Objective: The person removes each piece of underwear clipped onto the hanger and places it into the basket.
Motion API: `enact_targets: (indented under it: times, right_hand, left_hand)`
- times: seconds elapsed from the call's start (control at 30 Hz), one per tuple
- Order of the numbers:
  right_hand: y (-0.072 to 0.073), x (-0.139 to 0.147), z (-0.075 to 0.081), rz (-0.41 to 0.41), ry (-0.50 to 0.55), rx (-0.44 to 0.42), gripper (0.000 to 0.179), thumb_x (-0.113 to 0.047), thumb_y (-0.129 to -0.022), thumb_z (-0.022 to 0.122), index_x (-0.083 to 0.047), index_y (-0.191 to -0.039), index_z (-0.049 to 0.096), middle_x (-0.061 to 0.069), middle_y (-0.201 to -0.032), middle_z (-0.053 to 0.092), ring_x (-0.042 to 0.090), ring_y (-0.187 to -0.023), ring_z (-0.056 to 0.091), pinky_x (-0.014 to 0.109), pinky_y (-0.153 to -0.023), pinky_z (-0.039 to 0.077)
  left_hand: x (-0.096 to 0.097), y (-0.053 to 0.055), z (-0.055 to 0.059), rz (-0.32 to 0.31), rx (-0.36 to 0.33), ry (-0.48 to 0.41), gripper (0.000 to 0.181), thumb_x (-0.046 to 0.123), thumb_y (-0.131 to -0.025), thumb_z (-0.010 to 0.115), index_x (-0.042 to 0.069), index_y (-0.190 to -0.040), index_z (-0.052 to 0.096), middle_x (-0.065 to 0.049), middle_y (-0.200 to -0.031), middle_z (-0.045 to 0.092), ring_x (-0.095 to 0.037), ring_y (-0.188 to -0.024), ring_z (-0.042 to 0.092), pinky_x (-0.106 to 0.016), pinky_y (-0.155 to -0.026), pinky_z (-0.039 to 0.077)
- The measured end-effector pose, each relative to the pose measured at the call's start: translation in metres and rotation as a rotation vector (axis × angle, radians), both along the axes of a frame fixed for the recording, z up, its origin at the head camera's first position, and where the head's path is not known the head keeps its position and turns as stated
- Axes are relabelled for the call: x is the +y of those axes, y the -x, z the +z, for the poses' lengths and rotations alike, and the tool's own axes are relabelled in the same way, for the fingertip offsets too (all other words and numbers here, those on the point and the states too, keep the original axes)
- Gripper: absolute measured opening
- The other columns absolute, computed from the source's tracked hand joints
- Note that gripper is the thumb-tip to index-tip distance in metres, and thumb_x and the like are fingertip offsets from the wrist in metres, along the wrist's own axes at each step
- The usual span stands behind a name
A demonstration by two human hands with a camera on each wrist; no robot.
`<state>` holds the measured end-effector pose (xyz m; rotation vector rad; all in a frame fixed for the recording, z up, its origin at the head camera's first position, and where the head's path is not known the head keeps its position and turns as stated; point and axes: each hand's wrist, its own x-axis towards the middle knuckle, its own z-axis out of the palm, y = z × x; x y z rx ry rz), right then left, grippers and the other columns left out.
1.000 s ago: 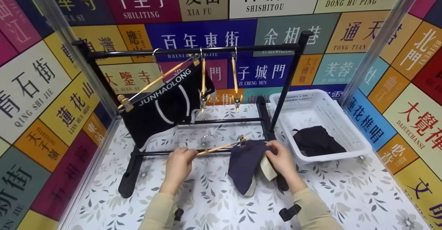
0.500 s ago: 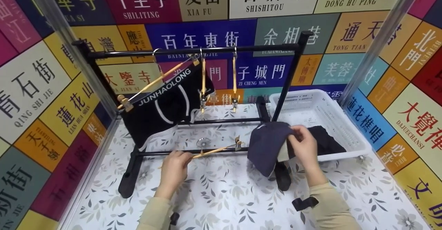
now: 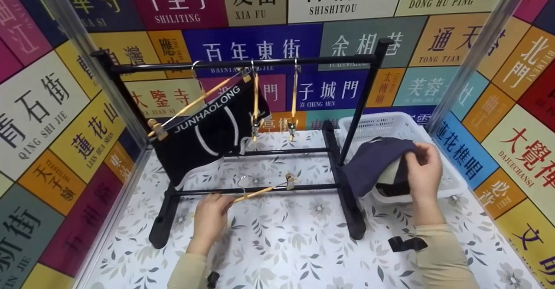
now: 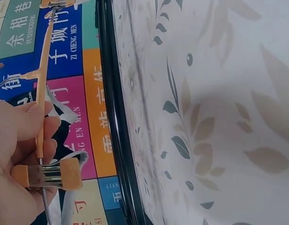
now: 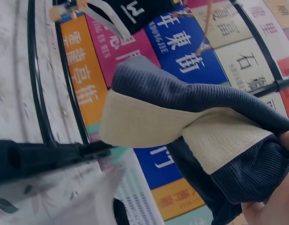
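A: Hands first, quick?
B: L hand (image 3: 211, 218) has its fingers curled round one end of a hanger (image 3: 254, 194), low by the rack's lower bar. R hand (image 3: 425, 176) pinches the edge of a grey-blue garment (image 3: 376, 159) w/ cream lining.
A: What's changed?
B: 1 sec ago the cloth was right up at that hanger's R clip (image 3: 290, 181). Now it's well apart, over the near L side of the white basket (image 3: 381, 122). Touching the rim? Can't tell.
A: Meaning?
B: Prob. that piece is off the hanger, but not yet let go of, so that bit's unfinished IMO.
A: Further back?
B: Dark garment (image 3: 392, 189) in the basket, partly hidden. Then the rack (image 3: 164, 67): black briefs (image 3: 184, 159) clipped on at L, 2 more hangers (image 3: 294, 93) to their R, seen approx. edge-on. Lettered wall (image 3: 256, 41) behind.
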<state>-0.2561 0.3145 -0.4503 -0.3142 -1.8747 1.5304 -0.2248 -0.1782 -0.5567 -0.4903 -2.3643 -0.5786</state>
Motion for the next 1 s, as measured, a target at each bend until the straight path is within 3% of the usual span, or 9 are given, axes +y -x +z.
enact_targets:
  times: [0.17, 0.33, 0.5, 0.67, 0.77, 1.0]
  right_hand:
    - [0.003, 0.015, 0.005, -0.071, 0.056, 0.048, 0.011, -0.005, -0.094, 0.063, -0.008, -0.104, 0.062, -0.007, -0.1, 0.056, 0.009, -0.098, 0.053, 0.025, -0.093, 0.043]
    - [0.009, 0.03, 0.002, -0.139, 0.018, 0.085, 0.011, -0.007, -0.094, 0.064, -0.004, -0.104, 0.061, -0.007, -0.098, 0.055, 0.009, -0.093, 0.054, 0.024, -0.086, 0.043]
    - [0.013, 0.042, -0.005, -0.184, -0.008, 0.064, 0.011, -0.008, -0.094, 0.063, -0.006, -0.105, 0.062, -0.008, -0.095, 0.054, 0.007, -0.09, 0.053, 0.022, -0.082, 0.041]
    - [0.015, 0.05, -0.018, -0.229, -0.164, 0.033, 0.018, -0.009, -0.094, 0.062, 0.002, -0.109, 0.061, -0.011, -0.088, 0.052, 0.001, -0.081, 0.049, 0.019, -0.077, 0.038]
    - [0.017, 0.054, -0.026, -0.248, -0.27, -0.039, 0.021, -0.008, -0.093, 0.06, 0.0, -0.112, 0.063, -0.009, -0.089, 0.054, -0.002, -0.08, 0.047, 0.02, -0.076, 0.036]
    - [0.024, 0.06, -0.046, -0.183, -0.42, -0.132, 0.019, -0.004, -0.091, 0.059, -0.001, -0.109, 0.064, 0.019, -0.103, 0.064, 0.03, -0.097, 0.054, 0.043, -0.087, 0.038]
  left_hand:
    - [-0.003, -0.002, 0.0, 0.016, -0.017, 0.001, 0.015, 0.003, -0.079, 0.078, 0.013, -0.089, 0.073, -0.005, -0.081, 0.067, -0.031, -0.074, 0.062, -0.048, -0.065, 0.048]
    - [-0.006, -0.005, 0.002, 0.04, -0.047, 0.008, 0.017, 0.0, -0.079, 0.077, 0.012, -0.09, 0.074, -0.005, -0.083, 0.067, -0.031, -0.076, 0.063, -0.049, -0.067, 0.048]
    - [-0.01, -0.006, 0.003, 0.048, -0.053, 0.018, 0.018, 0.0, -0.079, 0.077, 0.012, -0.092, 0.074, -0.005, -0.084, 0.067, -0.031, -0.078, 0.063, -0.05, -0.069, 0.049]
    - [-0.014, -0.007, 0.004, 0.046, -0.021, 0.019, 0.018, 0.001, -0.078, 0.079, 0.013, -0.091, 0.074, -0.006, -0.085, 0.068, -0.033, -0.078, 0.064, -0.05, -0.067, 0.05]
    - [-0.015, -0.008, 0.004, 0.042, -0.008, 0.016, 0.018, 0.0, -0.078, 0.079, 0.012, -0.09, 0.074, -0.006, -0.086, 0.069, -0.033, -0.079, 0.064, -0.05, -0.068, 0.05]
    - [-0.018, -0.006, 0.004, 0.036, 0.003, 0.008, 0.019, -0.002, -0.077, 0.079, 0.012, -0.09, 0.075, -0.007, -0.087, 0.07, -0.034, -0.077, 0.064, -0.05, -0.067, 0.05]
